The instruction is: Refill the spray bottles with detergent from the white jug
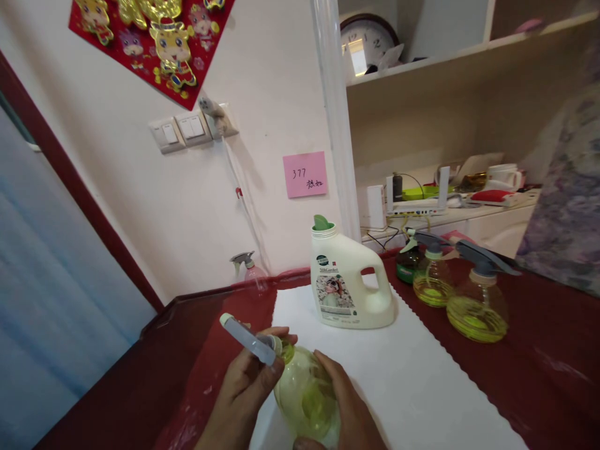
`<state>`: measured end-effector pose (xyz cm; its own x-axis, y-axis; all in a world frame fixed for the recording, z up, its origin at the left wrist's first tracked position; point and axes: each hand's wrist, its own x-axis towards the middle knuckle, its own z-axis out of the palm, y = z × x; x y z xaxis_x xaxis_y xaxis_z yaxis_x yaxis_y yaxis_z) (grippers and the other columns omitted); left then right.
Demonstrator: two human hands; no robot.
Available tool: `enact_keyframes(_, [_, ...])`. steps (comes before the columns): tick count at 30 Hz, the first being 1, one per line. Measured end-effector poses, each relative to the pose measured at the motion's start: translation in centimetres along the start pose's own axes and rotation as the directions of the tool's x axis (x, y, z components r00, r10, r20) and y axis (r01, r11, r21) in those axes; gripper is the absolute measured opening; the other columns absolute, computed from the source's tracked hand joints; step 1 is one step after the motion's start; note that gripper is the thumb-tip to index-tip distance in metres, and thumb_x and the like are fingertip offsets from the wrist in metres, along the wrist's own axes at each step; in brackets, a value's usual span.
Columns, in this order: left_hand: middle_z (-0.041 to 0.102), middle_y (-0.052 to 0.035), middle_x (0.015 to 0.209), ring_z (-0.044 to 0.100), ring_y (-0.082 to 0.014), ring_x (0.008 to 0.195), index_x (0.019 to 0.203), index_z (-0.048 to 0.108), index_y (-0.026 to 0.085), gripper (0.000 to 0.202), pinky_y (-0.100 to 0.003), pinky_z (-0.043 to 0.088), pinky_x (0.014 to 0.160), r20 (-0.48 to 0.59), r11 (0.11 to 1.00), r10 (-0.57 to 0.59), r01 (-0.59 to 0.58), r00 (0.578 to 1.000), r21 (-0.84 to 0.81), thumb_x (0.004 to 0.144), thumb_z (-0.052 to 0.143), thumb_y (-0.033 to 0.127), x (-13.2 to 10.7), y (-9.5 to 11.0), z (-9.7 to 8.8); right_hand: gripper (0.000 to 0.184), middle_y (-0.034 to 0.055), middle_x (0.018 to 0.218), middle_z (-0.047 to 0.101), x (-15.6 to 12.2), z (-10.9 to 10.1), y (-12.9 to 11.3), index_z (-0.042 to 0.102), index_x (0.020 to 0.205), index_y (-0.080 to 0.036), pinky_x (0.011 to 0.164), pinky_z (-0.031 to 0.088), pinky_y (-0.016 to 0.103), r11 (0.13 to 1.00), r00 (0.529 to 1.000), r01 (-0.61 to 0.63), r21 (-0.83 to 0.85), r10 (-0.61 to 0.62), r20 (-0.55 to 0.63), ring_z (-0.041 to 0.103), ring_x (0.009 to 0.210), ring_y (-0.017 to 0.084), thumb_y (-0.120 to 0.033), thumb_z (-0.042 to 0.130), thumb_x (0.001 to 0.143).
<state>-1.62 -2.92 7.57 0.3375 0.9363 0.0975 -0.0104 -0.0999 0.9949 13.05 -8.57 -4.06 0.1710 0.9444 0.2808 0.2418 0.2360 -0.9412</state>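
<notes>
A clear, yellowish spray bottle (pixel 300 400) is tilted over the near part of the white sheet (pixel 403 375). Its grey spray head (pixel 248 339) with a pale green tip points up and to the left. My left hand (pixel 250 378) is closed around the bottle's neck and spray head, thumb on top. Wrapped around the right side of the round body is my right hand (pixel 349 400), closed on it. Just beyond the hands stands a white handled jug (pixel 349 287) with a green flap (pixel 321 222) raised at its mouth.
On the right, two spray bottles with yellow liquid (pixel 477 312) (pixel 432 284) and a dark green bottle (pixel 409 262) stand on the red table cover (pixel 553 350). A pink spray bottle (pixel 254 275) is by the wall. Shelves (pixel 422 69) rise at the back right.
</notes>
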Motion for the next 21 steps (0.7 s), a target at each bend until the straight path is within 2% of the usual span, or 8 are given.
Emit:
enact_keyframes(5, [0.072, -0.0111, 0.119, 0.061, -0.0337, 0.119, 0.112, 0.071, 0.025, 0.048, -0.042, 0.052, 0.097, -0.034, 1.000, 0.023, -0.023, 0.999, 0.005, 0.074, 0.077, 0.053, 0.3, -0.2, -0.5, 0.101, 0.0151, 0.147, 0.050, 0.0, 0.1, 0.2, 0.035, 0.145, -0.022, 0.110, 0.042, 0.047, 1.000, 1.000, 0.015, -0.018, -0.016, -0.006, 0.048, 0.135, 0.035, -0.015, 0.078, 0.054])
enact_keyframes(11, [0.069, -0.0092, 0.126, 0.061, -0.0314, 0.119, 0.116, 0.068, 0.026, 0.042, -0.039, 0.052, 0.096, -0.013, 0.998, 0.055, -0.055, 0.998, 0.004, 0.082, 0.071, 0.051, 0.5, -0.4, -1.2, 0.101, 0.0145, 0.147, 0.050, 0.0, 0.1, 0.3, 0.035, 0.146, -0.023, 0.111, 0.041, 0.049, 1.000, 1.000, 0.018, -0.026, -0.018, -0.007, 0.048, 0.135, 0.035, -0.012, 0.076, 0.054])
enact_keyframes(17, [0.071, -0.0085, 0.123, 0.060, -0.0340, 0.121, 0.114, 0.069, 0.026, 0.047, -0.043, 0.052, 0.097, -0.095, 0.995, 0.092, -0.088, 0.991, 0.046, 0.077, 0.073, 0.056, 0.4, 0.8, -1.6, 0.102, 0.0156, 0.145, 0.052, 0.0, 0.0, 0.2, 0.035, 0.145, -0.021, 0.109, 0.043, 0.047, 1.000, 1.000, -0.016, -0.025, 0.016, 0.004, 0.051, 0.131, 0.034, -0.013, 0.078, 0.053])
enact_keyframes(21, [0.073, -0.0081, 0.115, 0.062, -0.0348, 0.117, 0.107, 0.070, 0.026, 0.050, -0.045, 0.052, 0.098, -0.190, 0.990, 0.139, -0.129, 0.972, 0.063, 0.073, 0.074, 0.061, 0.4, 1.9, -1.6, 0.101, 0.0150, 0.144, 0.052, 0.0, 0.0, 0.1, 0.035, 0.145, -0.022, 0.109, 0.042, 0.046, 1.000, 1.000, -0.008, -0.021, 0.008, 0.010, 0.052, 0.131, 0.033, -0.012, 0.077, 0.054])
